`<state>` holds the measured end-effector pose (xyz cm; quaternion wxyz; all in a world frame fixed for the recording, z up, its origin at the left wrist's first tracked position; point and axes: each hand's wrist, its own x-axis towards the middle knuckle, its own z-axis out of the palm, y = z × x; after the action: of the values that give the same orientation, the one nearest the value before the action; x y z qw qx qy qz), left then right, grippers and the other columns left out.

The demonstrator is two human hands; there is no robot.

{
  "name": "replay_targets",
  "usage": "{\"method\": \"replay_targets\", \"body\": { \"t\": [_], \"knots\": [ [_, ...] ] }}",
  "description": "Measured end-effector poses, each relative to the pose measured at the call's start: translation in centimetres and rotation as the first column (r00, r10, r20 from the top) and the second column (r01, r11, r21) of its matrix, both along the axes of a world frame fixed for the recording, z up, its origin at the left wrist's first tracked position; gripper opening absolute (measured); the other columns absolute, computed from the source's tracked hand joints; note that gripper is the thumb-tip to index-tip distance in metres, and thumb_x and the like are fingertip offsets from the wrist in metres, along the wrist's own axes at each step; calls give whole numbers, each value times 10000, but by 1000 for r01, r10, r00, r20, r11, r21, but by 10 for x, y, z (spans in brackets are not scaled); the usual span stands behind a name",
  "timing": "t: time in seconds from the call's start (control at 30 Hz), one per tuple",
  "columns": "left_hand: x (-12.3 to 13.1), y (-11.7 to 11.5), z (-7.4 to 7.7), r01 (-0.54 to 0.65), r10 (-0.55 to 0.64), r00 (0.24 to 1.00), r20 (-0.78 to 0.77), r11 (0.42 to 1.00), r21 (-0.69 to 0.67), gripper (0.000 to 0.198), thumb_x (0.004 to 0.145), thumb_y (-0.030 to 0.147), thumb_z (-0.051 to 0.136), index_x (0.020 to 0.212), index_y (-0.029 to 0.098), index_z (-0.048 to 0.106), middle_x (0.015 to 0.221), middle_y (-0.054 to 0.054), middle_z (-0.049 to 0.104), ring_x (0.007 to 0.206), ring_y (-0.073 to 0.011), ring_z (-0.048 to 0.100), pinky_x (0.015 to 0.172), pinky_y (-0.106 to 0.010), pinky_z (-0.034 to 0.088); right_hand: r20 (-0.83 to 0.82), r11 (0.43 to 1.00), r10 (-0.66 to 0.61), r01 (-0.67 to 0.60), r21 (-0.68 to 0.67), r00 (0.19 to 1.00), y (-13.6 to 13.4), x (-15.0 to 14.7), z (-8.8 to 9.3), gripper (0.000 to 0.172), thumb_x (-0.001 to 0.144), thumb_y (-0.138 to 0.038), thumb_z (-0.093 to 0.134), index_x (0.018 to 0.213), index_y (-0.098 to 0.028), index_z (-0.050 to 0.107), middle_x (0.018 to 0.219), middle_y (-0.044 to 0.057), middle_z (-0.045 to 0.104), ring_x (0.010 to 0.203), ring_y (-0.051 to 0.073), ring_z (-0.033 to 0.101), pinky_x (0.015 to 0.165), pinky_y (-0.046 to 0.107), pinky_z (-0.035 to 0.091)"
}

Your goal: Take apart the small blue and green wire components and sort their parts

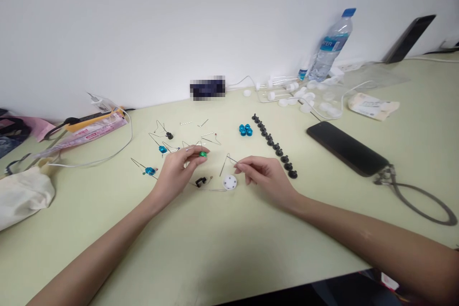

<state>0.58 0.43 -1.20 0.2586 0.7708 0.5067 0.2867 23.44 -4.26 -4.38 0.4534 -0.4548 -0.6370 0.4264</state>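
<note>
Between the thumb and fingers of my left hand (181, 165) is a small green piece (202, 154). My right hand (263, 172) pinches a thin bent metal wire (224, 164), whose free end slants down to the left. Just below the wire lies a white round disc (230, 182) with small dark dots. A black bracket-like piece (201, 181) rests between the hands, nearer the left. Around my left hand lie more bent wires, some fitted with a blue piece (150, 171) or a black piece (169, 136).
A blue cluster (245, 130) sits beside a slanting row of black pieces (276, 147). To the right is a black phone (347, 148) with a strap. White plastic parts (304, 98) and a water bottle (332, 48) stand by the wall. A cloth bag (25, 196) lies left.
</note>
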Motion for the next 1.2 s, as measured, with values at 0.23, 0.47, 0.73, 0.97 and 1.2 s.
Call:
{"method": "replay_targets", "body": {
  "t": [0.23,0.47,0.73,0.97,1.2],
  "knots": [
    [15,-20,-6,362,21,784,620,796,-485,267,853,315,588,1078,198,671,1067,-78,685,866,-160,653,883,-313,489,154,960,-7,-36,277,988,-8,-1,9,173,901,-253,533,890,-189,693,697,25,617,602,120,515,549,248,403],
    [15,-23,-6,287,40,803,595,849,-445,249,752,273,704,986,187,719,882,-55,664,761,-148,596,747,-281,487,174,942,-33,-27,333,984,-14,-3,11,162,903,-236,520,820,-185,650,676,24,600,591,122,510,528,249,395],
    [19,-24,-10,385,46,740,671,789,-479,125,795,225,667,899,156,659,803,-43,684,692,-132,623,701,-264,509,138,962,-12,-26,273,990,-18,-3,9,169,918,-234,496,805,-183,611,644,0,637,481,82,538,476,206,429],
    [21,-29,-10,447,21,723,691,748,-490,114,778,175,687,847,145,601,790,-43,710,636,-123,639,657,-267,522,162,961,-7,-38,275,987,-17,-4,7,149,911,-231,514,816,-183,619,619,-8,643,471,79,532,449,198,405],
    [23,-31,-7,423,37,734,678,756,-500,155,762,161,698,840,142,565,871,-83,735,623,-120,641,647,-272,528,25,993,57,-59,105,998,-19,-6,9,199,923,-269,495,782,-175,599,612,-5,644,468,82,537,477,207,446]
  ]
}}
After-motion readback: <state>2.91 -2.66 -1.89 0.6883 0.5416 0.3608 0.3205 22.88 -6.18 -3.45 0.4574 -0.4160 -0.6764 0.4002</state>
